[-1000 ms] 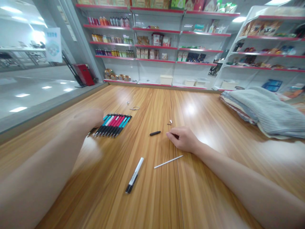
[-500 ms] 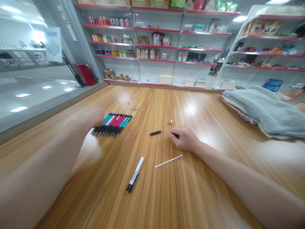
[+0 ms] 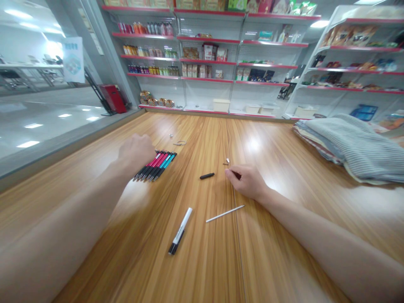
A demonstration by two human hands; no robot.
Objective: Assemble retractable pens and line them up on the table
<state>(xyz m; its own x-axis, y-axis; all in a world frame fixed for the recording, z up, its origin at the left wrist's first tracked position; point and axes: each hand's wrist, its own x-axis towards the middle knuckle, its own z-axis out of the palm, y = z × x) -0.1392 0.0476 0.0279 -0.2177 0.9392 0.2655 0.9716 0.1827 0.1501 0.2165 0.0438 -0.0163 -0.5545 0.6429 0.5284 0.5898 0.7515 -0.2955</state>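
My left hand point(image 3: 136, 150) lies over the left end of a row of several red, teal and black pens point(image 3: 159, 164) on the wooden table point(image 3: 202, 261). I see only the back of it; its fingers are hidden. My right hand point(image 3: 248, 181) rests on the table to the right, fingers curled, pinching a small dark piece at its fingertips. Just past those fingertips lie tiny metal parts point(image 3: 227, 161). A short black pen piece point(image 3: 207, 176) lies between my hands. Nearer me are a white-and-black pen body point(image 3: 180, 231) and a thin white refill point(image 3: 224, 213).
A thin wire ring point(image 3: 179, 143) and a small metal bit point(image 3: 171, 135) lie beyond the pens. Folded striped cloths point(image 3: 347, 147) are stacked at the right edge. Shop shelves point(image 3: 205, 63) with goods stand behind the table. A red box point(image 3: 112, 98) sits on the floor at left.
My left hand has slid to the right over the row of pens and now covers more of them. My right hand has shifted slightly forward.
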